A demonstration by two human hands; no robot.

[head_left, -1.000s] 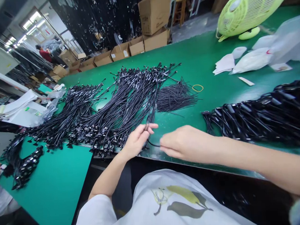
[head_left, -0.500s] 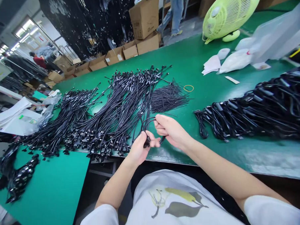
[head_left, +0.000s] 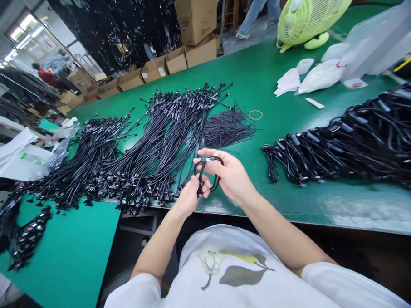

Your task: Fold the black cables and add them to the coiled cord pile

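Looking down through the head camera, the left hand (head_left: 190, 196) and right hand (head_left: 228, 174) are meeting just above the bench edge, both holding a black cable (head_left: 202, 174) bent into a small loop. The right fingers (head_left: 214, 159) are closing over the top of the loop, pinching a small connector (head_left: 204, 160) against the thumb, apparently to keep it steady and turned upward. The left fingers (head_left: 195, 186) are curling around the lower strands and gripping them, though they partly hide the cable, so how tight that grip is seems hard to tell. The loop is being held clear of the bench between both sets of fingers. Beyond the fingertips, a long cable pile (head_left: 151, 152) is lying spread across the green bench (head_left: 277, 78), its connectors gathering toward the near edge, probably to keep the strands from tangling. Right of the fingers, a second pile (head_left: 341, 152) is lying in looser coils. Just ahead of the fingertips, a tuft of thin wires (head_left: 229, 130) is resting near a rubber band (head_left: 255, 115). Farther off, a person in red (head_left: 46, 77) is standing near cardboard boxes (head_left: 196, 18).
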